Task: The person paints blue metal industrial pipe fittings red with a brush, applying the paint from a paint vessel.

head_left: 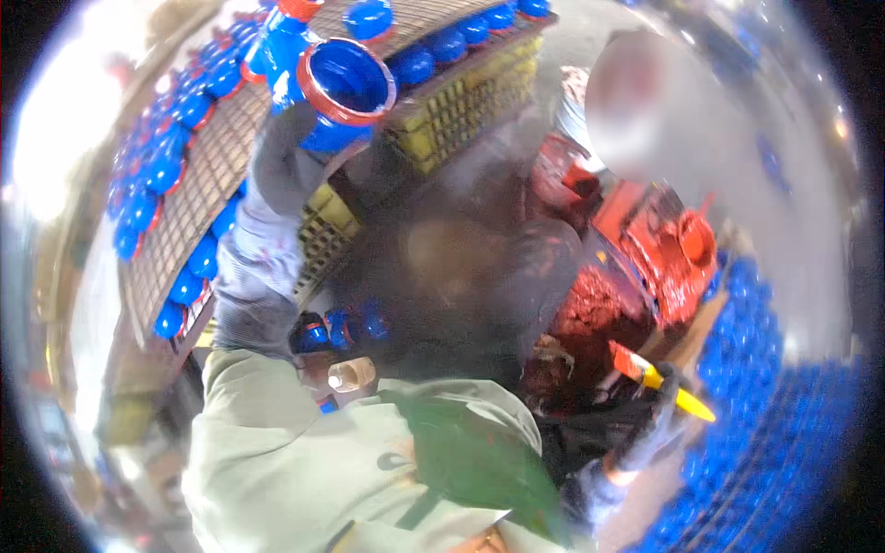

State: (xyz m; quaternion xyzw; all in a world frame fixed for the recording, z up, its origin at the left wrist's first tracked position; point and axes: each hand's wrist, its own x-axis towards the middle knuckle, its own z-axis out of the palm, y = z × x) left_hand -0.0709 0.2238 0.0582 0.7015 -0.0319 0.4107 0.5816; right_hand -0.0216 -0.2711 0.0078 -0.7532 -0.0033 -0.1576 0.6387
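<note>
A blue pipe fitting (336,88) with a red-painted rim is held up high by the left hand (286,147), whose gloved grip is closed round its lower body, mouth turned toward the camera. It hangs over the near edge of a wire rack (217,175) lined with more blue fittings (152,170). The right hand (659,396), low and well apart, has its grip closed on a yellow-handled brush (659,378) with a red-stained tip, beside a red paint tub (599,313).

L hand (293,152) holds blue red-rimmed fitting (334,88) over mesh rack (198,198); R hand (656,405) grips yellow-handled brush (659,380) nr red paint tub (590,318).
</note>
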